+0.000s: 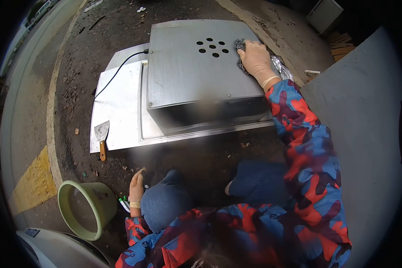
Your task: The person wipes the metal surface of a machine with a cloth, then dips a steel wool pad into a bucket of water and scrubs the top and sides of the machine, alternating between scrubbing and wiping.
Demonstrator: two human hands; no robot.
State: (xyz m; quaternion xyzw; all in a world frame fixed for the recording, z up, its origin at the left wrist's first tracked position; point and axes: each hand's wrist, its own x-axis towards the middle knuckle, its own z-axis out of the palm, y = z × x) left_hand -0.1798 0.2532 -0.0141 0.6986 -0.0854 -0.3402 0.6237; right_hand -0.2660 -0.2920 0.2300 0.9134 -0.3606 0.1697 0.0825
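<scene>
Under my right hand (255,60), in a thin pale glove, a dark grey steel wool scrubber (240,43) is pressed on the right side of a metal box's top. The fingers are closed over it, and tufts stick out on the left. This metal box (178,67) has several round holes in its top and sits on a shiny metal base plate (116,107). Beside my bent left knee, my gloved left hand (137,190) hangs with its fingers stretched out, holding nothing that shows. A scraper (102,136) with a wooden handle lies on the plate's near left corner.
A green bucket (107,203) stands at the lower left near my left hand. From the box's left side runs a black cable (118,73). Crumpled foil (282,69) lies beyond my right wrist. A grey panel (362,111) rises on the right; debris dots the ground.
</scene>
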